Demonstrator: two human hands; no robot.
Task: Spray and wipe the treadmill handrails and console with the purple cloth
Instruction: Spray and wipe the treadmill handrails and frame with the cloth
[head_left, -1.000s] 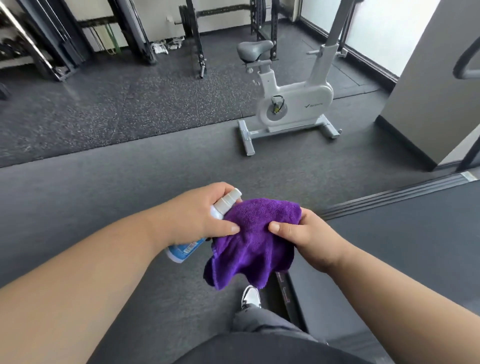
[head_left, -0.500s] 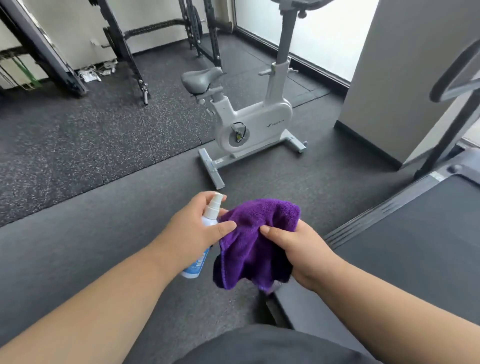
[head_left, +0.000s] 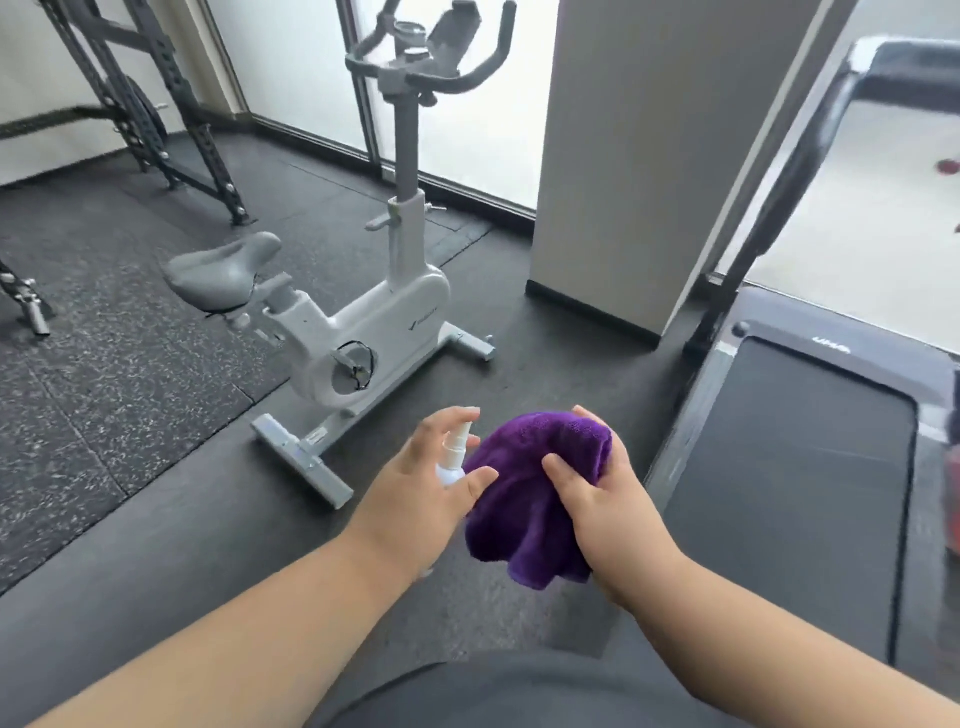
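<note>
My left hand (head_left: 415, 488) grips a small white spray bottle (head_left: 453, 457), its nozzle up beside the cloth; most of the bottle is hidden by the hand. My right hand (head_left: 602, 499) holds the bunched purple cloth (head_left: 524, 499) from the right, thumb pressed into its front. Both hands are held low in front of me. The treadmill stands at the right: its black belt (head_left: 800, 467) and a dark handrail upright (head_left: 779, 176) rising to the blurred console frame (head_left: 909, 67) at the top right.
A white exercise bike (head_left: 363, 322) stands on the dark rubber floor ahead to the left. A beige pillar (head_left: 644, 156) sits between the bike and the treadmill. A black weight rack (head_left: 156, 114) is at the far left. Windows run along the back.
My view has swung up and to the right, bringing the treadmill's upright and frame into sight. Both hands keep their hold on the bottle and cloth, and the cloth is bunched more tightly.
</note>
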